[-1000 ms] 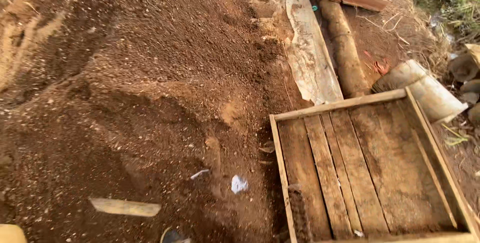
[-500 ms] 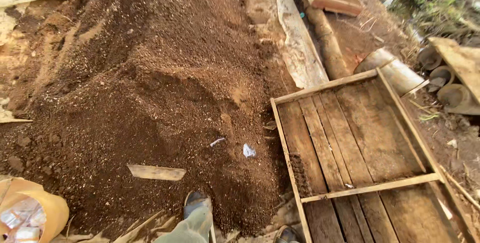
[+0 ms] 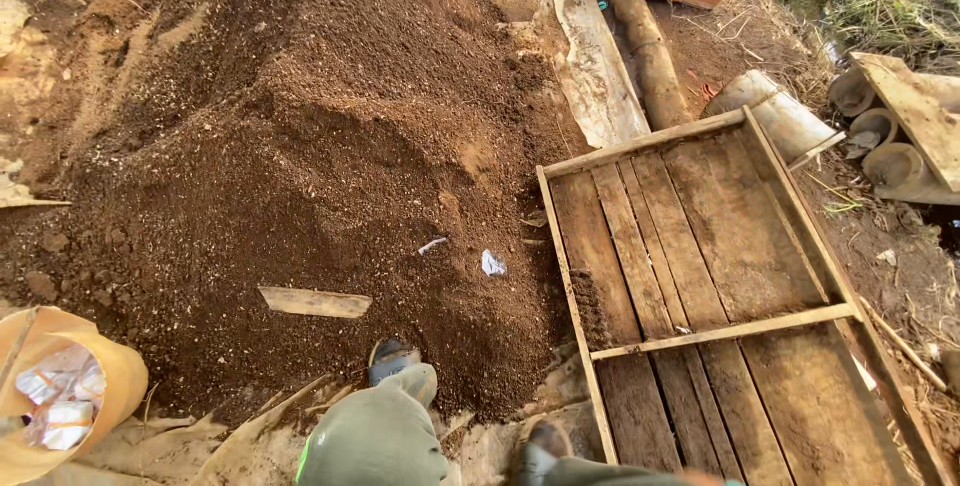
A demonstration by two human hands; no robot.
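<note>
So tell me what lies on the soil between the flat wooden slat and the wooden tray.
In the head view, between the wooden slat and the wooden tray lie dark soil, a small white scrap and a pale sliver.

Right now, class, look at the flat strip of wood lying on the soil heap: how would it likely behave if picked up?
The strip of wood looks thin and flat, so probably light and fairly stiff. It lies loose on the soil heap, so it should lift freely and would not roll.

Before your feet (image 3: 392, 358) lies the soil heap (image 3: 300, 146); on it rest a flat board (image 3: 315, 302) and paper scraps (image 3: 492, 264). To your right lies the wooden tray (image 3: 700, 216); at lower left, the bucket (image 3: 110, 366).
</note>
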